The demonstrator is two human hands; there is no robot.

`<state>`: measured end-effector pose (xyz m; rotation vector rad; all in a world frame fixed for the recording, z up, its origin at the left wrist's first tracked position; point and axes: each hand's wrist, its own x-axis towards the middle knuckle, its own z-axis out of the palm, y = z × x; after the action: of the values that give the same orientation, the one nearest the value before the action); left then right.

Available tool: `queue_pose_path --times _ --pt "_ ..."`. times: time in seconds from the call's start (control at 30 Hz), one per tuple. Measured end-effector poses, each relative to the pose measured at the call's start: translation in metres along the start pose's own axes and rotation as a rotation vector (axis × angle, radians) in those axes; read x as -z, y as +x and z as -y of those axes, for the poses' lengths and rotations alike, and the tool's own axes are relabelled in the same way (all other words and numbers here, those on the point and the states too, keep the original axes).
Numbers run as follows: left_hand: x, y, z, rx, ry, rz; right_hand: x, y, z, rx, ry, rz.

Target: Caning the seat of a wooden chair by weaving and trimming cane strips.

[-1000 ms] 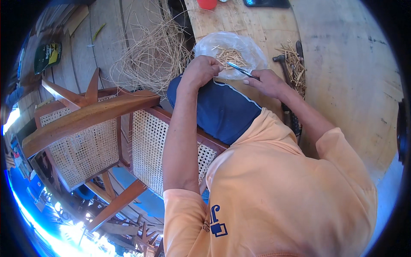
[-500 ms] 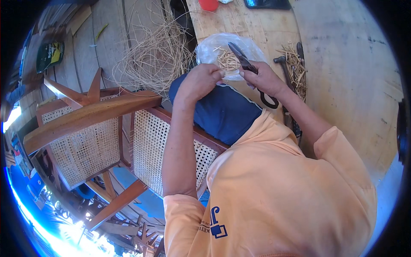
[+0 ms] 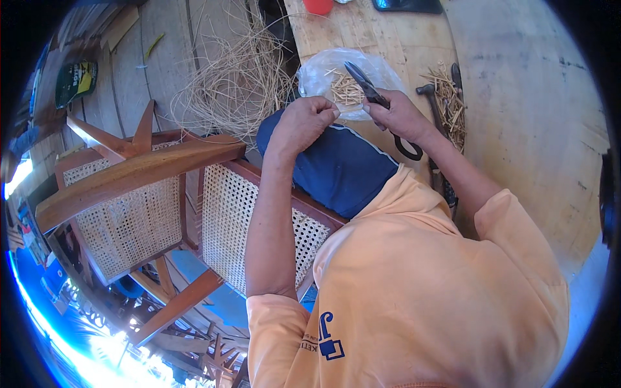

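Observation:
My right hand (image 3: 398,116) grips black-handled scissors (image 3: 372,94), blades pointing up and left over a clear plastic bag (image 3: 323,71) of short cane pieces (image 3: 346,90). My left hand (image 3: 304,123) is closed, pinching a thin cane strand near the scissor blades, above my knee in dark blue trousers (image 3: 336,168). A wooden chair with woven cane panels (image 3: 239,213) lies tilted against my leg.
A tangle of loose cane strands (image 3: 233,84) lies on the plank floor beyond the chair. A hammer (image 3: 430,94) and a pile of cane offcuts (image 3: 449,103) rest on the wooden board (image 3: 517,129) at right. A red cup (image 3: 318,6) stands at the top.
Both hands have risen from the bag toward my knee. The scissors have swung up so the blades point away from me.

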<state>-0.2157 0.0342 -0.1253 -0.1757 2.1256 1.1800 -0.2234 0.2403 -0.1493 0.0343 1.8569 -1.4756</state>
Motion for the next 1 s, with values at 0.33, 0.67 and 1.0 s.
queue_pose_path --times 0.33,0.67,1.0 --pt "-0.003 0.0 0.003 -0.031 0.03 -0.054 0.001 0.007 -0.007 -0.028 0.043 -0.016" --pt "0.011 0.009 0.019 0.025 -0.15 -0.08 0.017 -0.017 -0.001 -0.011 -0.514 0.056" --pt "0.013 0.006 0.014 0.03 -0.161 -0.053 0.006 -0.01 -0.01 -0.013 -0.748 0.129"
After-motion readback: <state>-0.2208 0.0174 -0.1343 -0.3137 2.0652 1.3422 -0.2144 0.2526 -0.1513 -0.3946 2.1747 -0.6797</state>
